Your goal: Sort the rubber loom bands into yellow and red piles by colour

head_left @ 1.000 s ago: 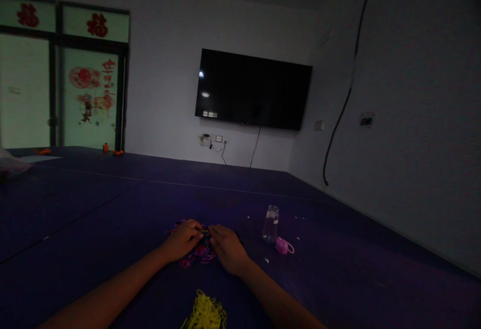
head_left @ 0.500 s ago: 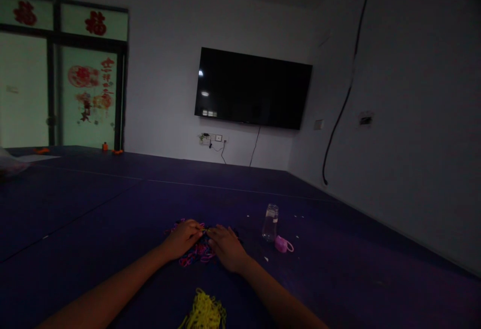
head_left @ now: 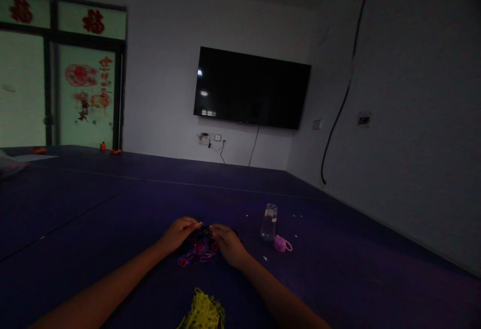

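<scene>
On the dark purple surface lies a tangled heap of pink, blue and dark rubber bands (head_left: 197, 251). My left hand (head_left: 180, 231) is over the heap's left side, thumb and fingers pinched on a bit of yellow rubber band (head_left: 200, 224). My right hand (head_left: 229, 244) is at the heap's right side, fingers closed, with a speck of yellow at the fingertips. A small gap separates the two hands; whether one band spans it is too dark to tell. Nearer to me sits a pile of yellow rubber bands (head_left: 205, 311).
A clear bottle (head_left: 269, 224) stands right of my right hand, beside a pink lid with a loop (head_left: 281, 243). Small white scraps (head_left: 265, 258) lie around them. Farther off are orange objects (head_left: 115, 151), a plastic bag (head_left: 9, 166) and a wall-mounted television (head_left: 251, 88).
My hands have drawn slightly apart at the fingertips, and the yellow strand seen between them is now visible only as bits at the fingertips. The bottle and piles have stayed put.
</scene>
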Action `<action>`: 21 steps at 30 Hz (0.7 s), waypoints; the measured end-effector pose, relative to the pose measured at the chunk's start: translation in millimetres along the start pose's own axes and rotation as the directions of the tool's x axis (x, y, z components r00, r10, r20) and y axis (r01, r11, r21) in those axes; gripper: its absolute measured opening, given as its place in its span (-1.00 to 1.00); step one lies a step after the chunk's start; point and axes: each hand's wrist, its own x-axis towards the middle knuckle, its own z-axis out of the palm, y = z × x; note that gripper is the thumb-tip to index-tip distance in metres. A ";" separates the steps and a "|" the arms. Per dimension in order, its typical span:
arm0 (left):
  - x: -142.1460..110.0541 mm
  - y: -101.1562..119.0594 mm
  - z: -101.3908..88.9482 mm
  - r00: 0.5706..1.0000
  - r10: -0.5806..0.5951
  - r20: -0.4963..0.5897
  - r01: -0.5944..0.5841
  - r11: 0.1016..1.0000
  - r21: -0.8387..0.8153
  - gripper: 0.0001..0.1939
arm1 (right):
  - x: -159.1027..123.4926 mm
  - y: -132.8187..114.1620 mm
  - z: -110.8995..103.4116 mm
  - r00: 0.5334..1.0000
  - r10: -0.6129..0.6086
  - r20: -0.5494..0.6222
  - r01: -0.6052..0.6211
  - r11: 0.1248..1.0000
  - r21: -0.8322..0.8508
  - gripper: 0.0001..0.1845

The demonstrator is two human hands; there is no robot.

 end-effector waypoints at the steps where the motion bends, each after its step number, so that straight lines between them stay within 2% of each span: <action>1: 0.3 -0.3 0.0 1.000 -0.004 -0.004 0.004 1.000 0.000 -0.60 | -0.3 -1.0 -0.3 1.000 -0.004 0.002 0.004 1.000 -0.005 -0.58; 6: 1.1 -0.2 0.6 1.000 -0.021 -0.012 0.021 1.000 0.001 -0.62 | -1.7 -6.3 -1.3 0.996 -0.070 0.057 0.076 0.990 -0.122 -0.60; 16: -0.6 2.5 0.9 0.999 -0.037 -0.007 0.037 0.999 0.012 -0.58 | -3.0 -6.4 0.2 0.987 -0.034 0.155 0.080 0.951 -0.298 -0.60; 21: 0.1 2.4 0.3 0.999 -0.035 -0.004 0.036 0.999 0.007 -0.60 | -4.1 -5.5 1.7 0.984 -0.020 0.177 0.078 0.941 -0.330 -0.58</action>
